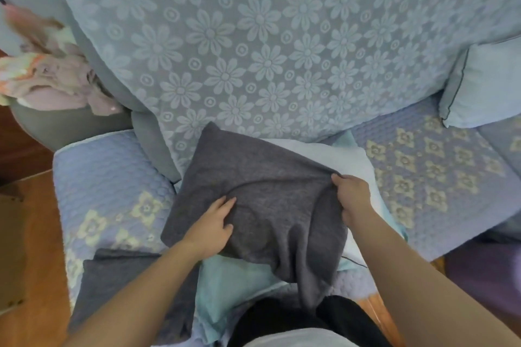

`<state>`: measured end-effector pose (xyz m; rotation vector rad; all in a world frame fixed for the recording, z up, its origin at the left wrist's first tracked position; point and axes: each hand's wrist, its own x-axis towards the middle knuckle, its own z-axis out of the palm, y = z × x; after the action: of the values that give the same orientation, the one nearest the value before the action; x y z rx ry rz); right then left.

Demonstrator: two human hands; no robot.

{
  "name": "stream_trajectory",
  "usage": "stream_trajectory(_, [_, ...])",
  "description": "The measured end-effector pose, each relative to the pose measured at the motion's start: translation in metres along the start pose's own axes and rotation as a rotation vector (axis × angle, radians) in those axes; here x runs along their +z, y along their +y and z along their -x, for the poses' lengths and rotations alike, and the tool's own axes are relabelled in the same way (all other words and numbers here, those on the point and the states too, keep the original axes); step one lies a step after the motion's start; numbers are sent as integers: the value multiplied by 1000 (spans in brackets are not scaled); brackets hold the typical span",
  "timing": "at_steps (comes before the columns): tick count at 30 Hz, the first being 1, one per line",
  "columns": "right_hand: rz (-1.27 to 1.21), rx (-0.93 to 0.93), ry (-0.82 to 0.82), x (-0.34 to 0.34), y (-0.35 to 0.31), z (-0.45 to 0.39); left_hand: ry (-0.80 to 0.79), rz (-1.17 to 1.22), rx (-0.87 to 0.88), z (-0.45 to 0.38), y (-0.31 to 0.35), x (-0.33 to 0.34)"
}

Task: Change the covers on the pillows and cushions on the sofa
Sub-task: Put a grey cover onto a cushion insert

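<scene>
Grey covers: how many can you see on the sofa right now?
2. One grey cover lies over the pale blue cushion at mid-seat, under both hands. A second grey cover lies at the seat's front left edge. More may be hidden beneath.

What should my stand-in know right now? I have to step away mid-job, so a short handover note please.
Left hand: flat, pressing on the grey cover.
Right hand: pinching the grey cover's right edge.
Grey cover lies over a light blue pillow on the sofa seat.
Second grey cover waits at front left; another light blue cushion sits at right.
Done: not clear.
Left: finish this pillow, then that cushion.
</scene>
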<state>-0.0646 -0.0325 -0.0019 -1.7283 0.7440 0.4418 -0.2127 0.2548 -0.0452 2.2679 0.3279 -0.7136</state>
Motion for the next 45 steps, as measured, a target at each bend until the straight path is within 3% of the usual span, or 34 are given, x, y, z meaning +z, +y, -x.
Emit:
stream_trajectory(2, [3, 64, -76, 6, -3, -2, 34, -27, -16, -8, 5, -1])
stream_trajectory(6, [101, 132, -538, 14, -6, 22, 436, 32, -131, -25, 4, -20])
stream_trajectory(9, [58, 231, -704, 23, 1, 35, 588, 71, -267, -46, -16, -45])
stream_trajectory(13, [-15, 341, -830, 40, 16, 47, 476, 366, -347, -84, -33, -75])
stream_trajectory(17, [-40, 440, -981, 59, 25, 66, 355, 313, -380, -104, -36, -66])
stream_trajectory(20, [-29, 475, -984, 69, 27, 79, 403, 159, -411, -106, -42, -51])
stream_trajectory(23, [-129, 505, -933, 65, 21, 72, 543, -4, -312, -96, -37, -60])
stream_trajectory(28, [291, 168, -641, -24, 19, 11, 647, -246, -364, -82, -48, -121])
stream_trajectory(32, [851, -101, -717, -19, 43, 6, 521, -220, -454, -99, -28, -108])
stream_trajectory(34, [892, -166, -708, 0, 57, 8, 530, -382, -369, -98, -2, -84])
stream_trajectory(36, [658, -132, -619, 6, 64, 14, 514, -459, 86, -86, 38, -57])
stream_trajectory(38, [315, -78, -558, 3, 63, 27, 219, -417, 535, -58, 86, -23])
stream_trajectory(39, [208, -63, -591, 2, 63, 34, 15, -427, 626, -42, 105, -6])
stream_trajectory(41, [203, -79, -758, -2, 64, 47, -203, -551, 616, -17, 126, 15])
stream_trajectory(43, [462, -157, -891, -5, 70, 51, -301, -718, 473, -7, 126, 16])
stream_trajectory(45, [842, -265, -1006, -2, 80, 53, -576, -821, 229, -3, 116, 8])
